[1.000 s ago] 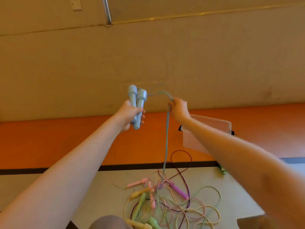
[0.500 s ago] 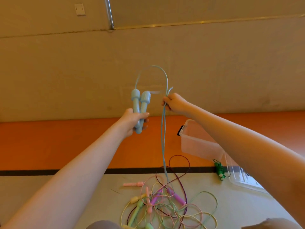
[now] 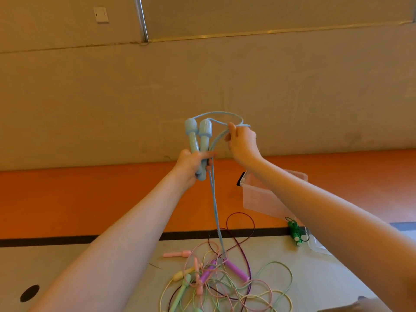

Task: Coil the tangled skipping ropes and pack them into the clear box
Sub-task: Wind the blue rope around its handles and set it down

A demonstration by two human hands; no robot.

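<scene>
Blue rope [image 3: 215, 199]: left hand [image 3: 191, 164] grips both handles [image 3: 199, 140], right hand [image 3: 242, 143] pinches a loop. Its tail, caught in the pile [image 3: 216, 282] at 6 o'clock, could drag others up.

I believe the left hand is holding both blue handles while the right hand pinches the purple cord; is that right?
Not quite. In the head view the left hand grips both blue handles, but the right hand pinches the blue cord, not the purple one.

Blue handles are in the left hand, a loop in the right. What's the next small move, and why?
Probably carry the right hand over to lay its loop beside the blue handles gripped by the left hand; the blue cord trails down into the tangled pile, so more wraps are needed.
</scene>
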